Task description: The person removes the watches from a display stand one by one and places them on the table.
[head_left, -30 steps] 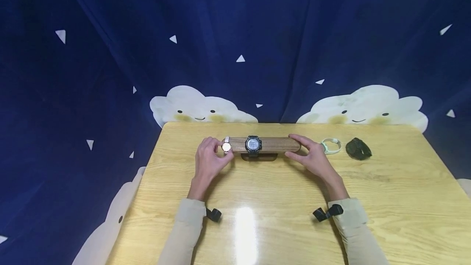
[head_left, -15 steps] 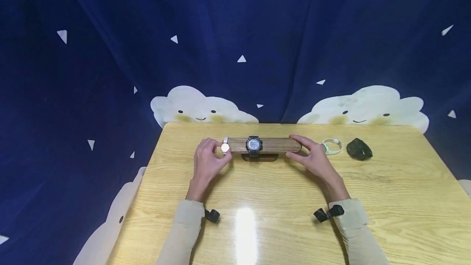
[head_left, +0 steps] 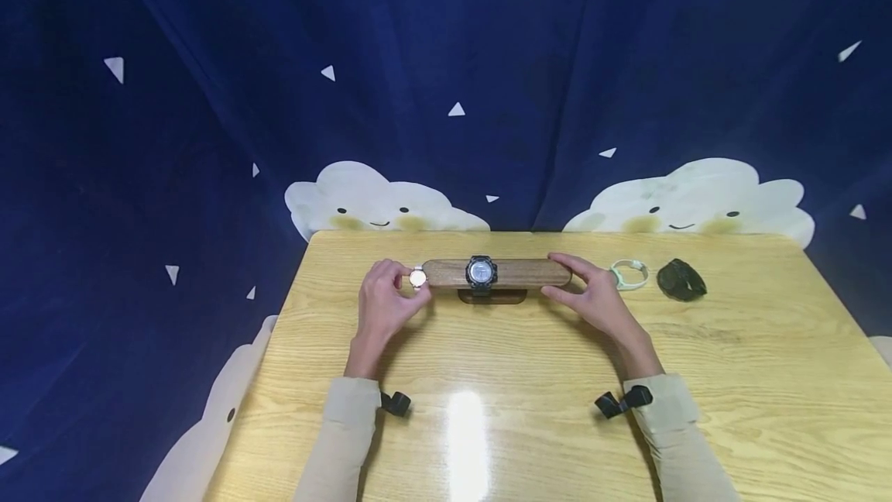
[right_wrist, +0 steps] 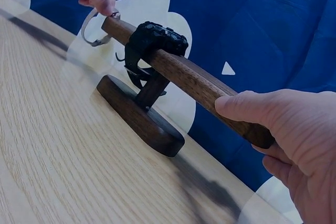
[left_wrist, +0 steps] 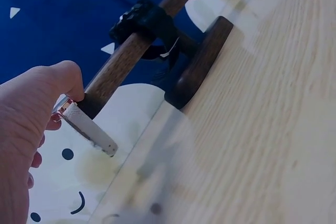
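My left hand (head_left: 385, 302) pinches a white-strapped wristwatch (head_left: 417, 278) by its case, right at the left end of a dark wooden watch stand (head_left: 526, 273). In the left wrist view the white strap (left_wrist: 93, 131) hangs below the thumb, beside the bar's end. My right hand (head_left: 595, 297) grips the bar's right end, thumb on the near side and fingers on the far side. A chunky black digital watch (head_left: 481, 273) is strapped around the bar near its middle. The stand's foot (right_wrist: 142, 116) rests on the table.
On the light wooden table (head_left: 543, 409), right of the stand, lie a pale green and white watch (head_left: 630, 275) and a black watch (head_left: 680, 280). A dark blue curtain (head_left: 418, 84) with white clouds hangs behind the table's far edge.
My left hand has moved left with the white-strapped wristwatch, from over the bar's left end to just off its tip. My right hand stays on the bar.
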The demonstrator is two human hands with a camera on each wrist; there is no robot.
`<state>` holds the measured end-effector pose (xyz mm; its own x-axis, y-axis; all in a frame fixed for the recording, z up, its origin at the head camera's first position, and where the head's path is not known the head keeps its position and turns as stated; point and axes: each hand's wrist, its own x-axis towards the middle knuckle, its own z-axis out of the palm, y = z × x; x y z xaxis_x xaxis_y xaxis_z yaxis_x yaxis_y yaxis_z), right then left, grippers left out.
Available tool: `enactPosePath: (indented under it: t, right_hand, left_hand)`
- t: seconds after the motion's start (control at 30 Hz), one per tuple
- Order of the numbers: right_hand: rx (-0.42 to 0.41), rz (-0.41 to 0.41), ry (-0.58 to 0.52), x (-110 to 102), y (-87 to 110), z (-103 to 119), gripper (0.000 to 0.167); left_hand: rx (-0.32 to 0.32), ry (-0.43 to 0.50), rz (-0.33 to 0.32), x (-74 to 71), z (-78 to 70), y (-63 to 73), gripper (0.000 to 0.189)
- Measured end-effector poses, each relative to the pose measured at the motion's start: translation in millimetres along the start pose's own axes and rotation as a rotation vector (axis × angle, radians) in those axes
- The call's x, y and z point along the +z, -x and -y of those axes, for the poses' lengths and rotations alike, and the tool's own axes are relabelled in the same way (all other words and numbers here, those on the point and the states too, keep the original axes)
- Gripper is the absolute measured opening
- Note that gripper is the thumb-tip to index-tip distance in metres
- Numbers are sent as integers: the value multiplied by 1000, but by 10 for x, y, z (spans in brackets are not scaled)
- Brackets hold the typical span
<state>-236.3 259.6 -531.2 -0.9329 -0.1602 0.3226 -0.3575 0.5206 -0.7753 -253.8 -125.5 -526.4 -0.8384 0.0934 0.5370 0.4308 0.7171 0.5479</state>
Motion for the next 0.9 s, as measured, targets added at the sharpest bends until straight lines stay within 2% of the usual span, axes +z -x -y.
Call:
enactPosePath:
  t: [0.3, 0.6, 0.9]
  right_hand:
    - [7, 10, -1, -7, 5, 22, 62]
    - [2, 12, -7, 8, -4, 19, 61]
    - [8, 8, -31, 5, -9, 16, 61]
  left_hand:
    - [16, -18, -27, -53, 79, -24, 26]
    - [-29, -45, -26, -112, 184, -21, 25]
    - [-73, -45, 16, -124, 258, -9, 27]
